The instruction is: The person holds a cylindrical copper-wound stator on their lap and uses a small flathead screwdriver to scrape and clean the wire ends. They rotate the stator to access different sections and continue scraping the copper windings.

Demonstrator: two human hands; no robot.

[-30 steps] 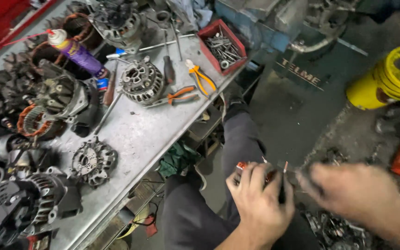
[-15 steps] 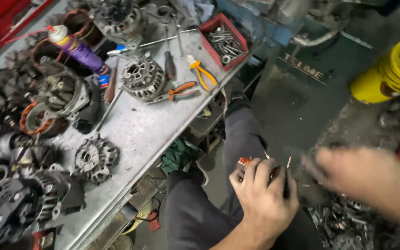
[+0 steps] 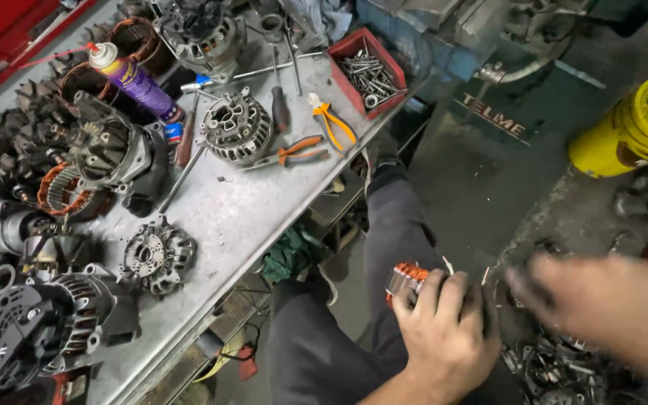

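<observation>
A person seated beside a metal workbench (image 3: 241, 217) grips an alternator stator with orange copper windings (image 3: 408, 279) in the left hand (image 3: 448, 330), fingers curled tightly around it just above the lap of grey trousers (image 3: 384, 225). The right hand (image 3: 601, 304) is a blur just beside the stator, over a heap of dark metal parts (image 3: 556, 367) on the floor; whether it is spread or closed on anything cannot be told. On the bench, well apart from both hands, lie an alternator end housing (image 3: 236, 126), a second, smaller housing (image 3: 157, 255) nearer the bench edge, two pairs of orange-handled pliers (image 3: 316, 139), a screwdriver (image 3: 280, 105) and a purple spray can with a red cap (image 3: 133, 79). A red tray of bolts (image 3: 373, 71) sits at the bench's far corner. A complete alternator (image 3: 46, 326) rests at the near left end. A yellow bucket (image 3: 635, 124) stands on the floor at far right.
</observation>
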